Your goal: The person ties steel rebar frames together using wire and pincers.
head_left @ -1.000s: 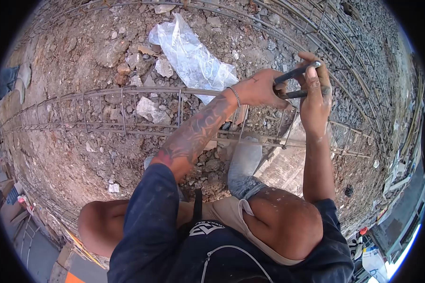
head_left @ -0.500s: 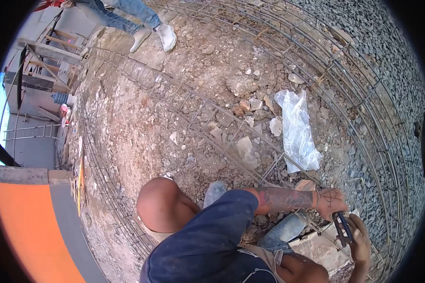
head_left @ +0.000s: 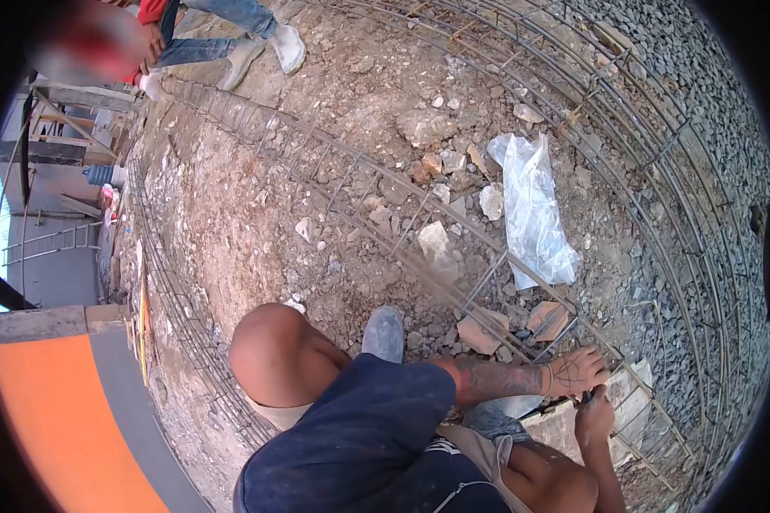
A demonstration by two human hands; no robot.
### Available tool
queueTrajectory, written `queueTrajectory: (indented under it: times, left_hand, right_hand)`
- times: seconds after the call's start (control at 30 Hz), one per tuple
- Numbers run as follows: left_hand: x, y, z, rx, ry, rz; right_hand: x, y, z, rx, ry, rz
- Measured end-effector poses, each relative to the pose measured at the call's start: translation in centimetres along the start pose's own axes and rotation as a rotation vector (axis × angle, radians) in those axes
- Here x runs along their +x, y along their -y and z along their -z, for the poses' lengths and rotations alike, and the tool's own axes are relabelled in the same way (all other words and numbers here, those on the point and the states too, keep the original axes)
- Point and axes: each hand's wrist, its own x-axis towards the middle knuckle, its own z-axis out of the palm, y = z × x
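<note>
My left hand [head_left: 578, 371], on the tattooed arm, lies over the near end of a narrow rebar cage [head_left: 426, 272], its fingers bent round a bar. Just below it, my right hand [head_left: 595, 419] is closed on dark-handled pliers [head_left: 586, 397]. Most of the pliers is hidden by my hands; the jaws do not show. The cage slants from my hands across the ground to the upper left. Under its near end are a pale block [head_left: 565, 432] and broken reddish tile pieces [head_left: 483, 331].
A co-worker in red [head_left: 152, 13] bends at the cage's far end. Longer rebar cages curve along the right [head_left: 659, 171] and left [head_left: 180, 316]. A clear plastic sheet [head_left: 535, 214] lies on the rubble. Grey gravel [head_left: 701, 77] is heaped at right; an orange wall [head_left: 47, 402] stands at left.
My right hand has turned and moved lower left, bringing the pliers under my left hand. My left hand has shifted slightly left. The co-worker has bent down into view at the far end.
</note>
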Motion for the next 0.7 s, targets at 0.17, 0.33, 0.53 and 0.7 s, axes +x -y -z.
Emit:
queueTrajectory:
  times: [0.17,0.33,0.53,0.7]
  left_hand:
    - [2.4,1.9,9.3,-0.175,-0.202,-0.085]
    - [0.3,10.1,11.3,-0.083,-0.018,0.512]
    - [-1.8,13.3,11.1,-0.222,0.195,0.322]
    - [-0.3,12.4,12.4,-0.192,0.319,0.336]
  right_hand:
    - [0.7,-0.7,7.5,0.22,0.161,0.201]
    - [2.5,1.9,13.0,-0.163,0.048,0.101]
    - [-0.4,0.3,5.2,0.25,0.114,0.276]
    - [1.2,2.6,0.6,0.191,-0.012,0.075]
